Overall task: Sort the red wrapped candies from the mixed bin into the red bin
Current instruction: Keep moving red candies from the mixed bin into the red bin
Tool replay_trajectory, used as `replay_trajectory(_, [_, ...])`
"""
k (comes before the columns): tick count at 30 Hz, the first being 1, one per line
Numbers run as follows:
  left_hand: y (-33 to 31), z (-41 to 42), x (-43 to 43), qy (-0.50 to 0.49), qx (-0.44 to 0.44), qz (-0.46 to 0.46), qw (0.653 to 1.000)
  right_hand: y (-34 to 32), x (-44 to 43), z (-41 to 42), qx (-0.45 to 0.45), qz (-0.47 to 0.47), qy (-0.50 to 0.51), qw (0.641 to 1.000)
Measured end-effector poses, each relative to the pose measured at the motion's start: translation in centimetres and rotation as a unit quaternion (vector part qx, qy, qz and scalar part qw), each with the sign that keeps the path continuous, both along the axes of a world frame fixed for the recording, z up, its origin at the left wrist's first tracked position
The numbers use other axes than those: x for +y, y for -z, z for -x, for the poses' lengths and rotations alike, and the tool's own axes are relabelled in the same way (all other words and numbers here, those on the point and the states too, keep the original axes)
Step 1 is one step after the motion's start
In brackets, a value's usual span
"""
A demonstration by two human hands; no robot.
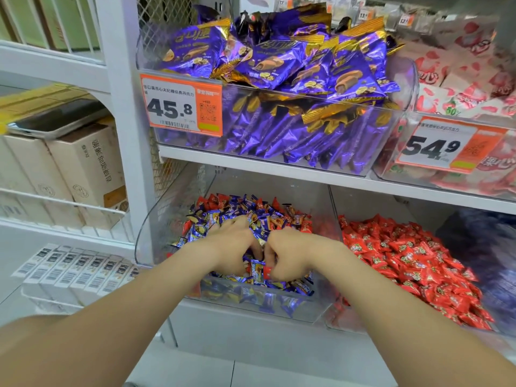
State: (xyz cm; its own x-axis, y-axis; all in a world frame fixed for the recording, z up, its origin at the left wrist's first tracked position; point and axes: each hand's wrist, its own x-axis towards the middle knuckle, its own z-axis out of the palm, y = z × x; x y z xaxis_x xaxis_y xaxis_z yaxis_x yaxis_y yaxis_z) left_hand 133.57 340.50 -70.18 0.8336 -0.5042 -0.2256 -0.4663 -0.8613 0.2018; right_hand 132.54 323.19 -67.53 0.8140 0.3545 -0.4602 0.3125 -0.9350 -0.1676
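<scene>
The clear mixed bin (321, 308) on the lower shelf holds mostly blue wrapped candies with a few red ones at the back and left. Both hands are down in it. My left hand (233, 244) lies spread over the blue candies, fingers dug into the pile. My right hand (289, 254) is curled, and a red wrapped candy (267, 271) shows at its fingers. To the right sits the red bin (335, 325), heaped with red candies (413, 261).
On the shelf above stand a bin of purple snack packs (279, 88) with a 45.8 price tag (181, 104) and a bin of pink-white packs (460, 88). Boxes (83, 169) fill the left rack. A dark blue bin (491, 247) lies far right.
</scene>
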Motion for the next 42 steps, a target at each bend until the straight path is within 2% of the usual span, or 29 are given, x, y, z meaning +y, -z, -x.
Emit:
replay_trajectory(2, [0.0,0.1,-0.4,-0.002,-0.018,-0.027,0.999,-0.3,-0.4,-0.5,-0.013,0.016,0.037,0.999])
replay_trajectory(5, [0.1,0.1,-0.9,-0.016,-0.028,-0.052,0.998,-0.7,-0.9,-1.0,-0.112,-0.006,0.075,0.991])
replay_trajectory(7, [0.0,0.1,-1.2,-0.022,-0.030,-0.052,0.998,-0.6,-1.1,-1.3,-0.141,-0.031,0.085,0.986])
replay_trajectory(13, [0.2,0.0,-1.1,0.000,-0.051,-0.076,0.996,0.1,-1.0,-1.2,-0.103,-0.041,0.031,0.993])
replay_trajectory(16, [0.1,0.1,-0.7,0.011,-0.060,-0.093,0.994,0.4,-0.7,-1.0,-0.088,0.013,0.020,0.996])
replay_trajectory(20, [0.5,0.0,-0.1,0.016,-0.073,-0.051,0.996,0.1,-1.1,-1.2,-0.081,0.072,0.042,0.993])
replay_trajectory(23, [0.8,-0.2,0.2,-0.001,-0.040,0.013,0.999,0.1,-1.4,-1.3,-0.060,0.084,0.057,0.993])
replay_trajectory(28, [-0.5,-0.5,0.1,-0.071,-0.004,0.169,0.983,0.2,-1.3,-1.6,-0.150,0.058,0.099,0.982])
replay_trajectory(32, [-0.9,-0.9,0.9,-0.117,-0.031,0.172,0.978,0.3,-1.0,-1.6,-0.159,0.052,0.090,0.982])
replay_trajectory(36, [-0.4,-1.8,1.1,-0.133,0.040,0.201,0.970,1.0,-0.5,-1.6,-0.142,0.088,0.062,0.984])
replay_trajectory(39, [-0.5,-2.0,0.7,-0.143,0.060,0.248,0.956,1.5,-0.7,-2.3,-0.121,0.024,0.088,0.989])
replay_trajectory(42, [-0.8,-2.2,0.4,-0.167,0.023,0.252,0.953,0.6,-1.8,-2.8,-0.100,-0.015,0.107,0.989])
